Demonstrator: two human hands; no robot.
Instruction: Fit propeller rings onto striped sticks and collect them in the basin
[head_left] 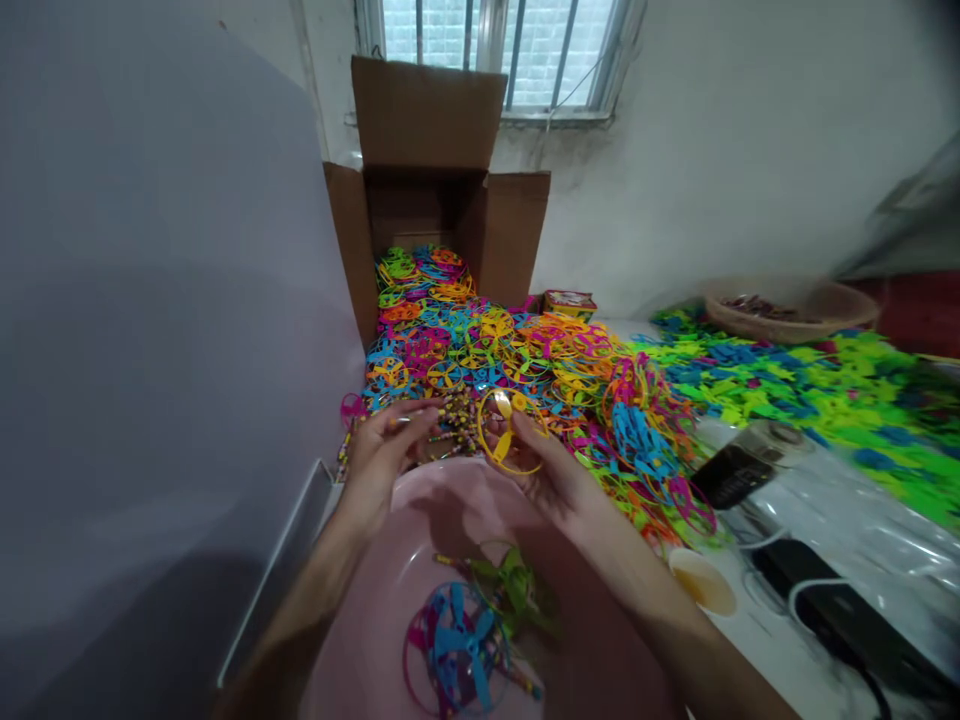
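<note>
My right hand holds a yellow plastic propeller ring between thumb and fingers, over the far rim of a pink basin. To its left, my left hand is closed in a pinch on a thin stick, mostly hidden by the fingers. Just beyond both hands lies a pile of short patterned sticks. Inside the basin rest a blue propeller ring, a magenta one partly under it, and green propeller pieces, with patterned sticks among them.
A cardboard box on its side spills a heap of coloured propeller rings. Rightward are green and blue plastic pieces, a tan bowl, a dark can, a cup and a black power strip. A pale panel borders the left.
</note>
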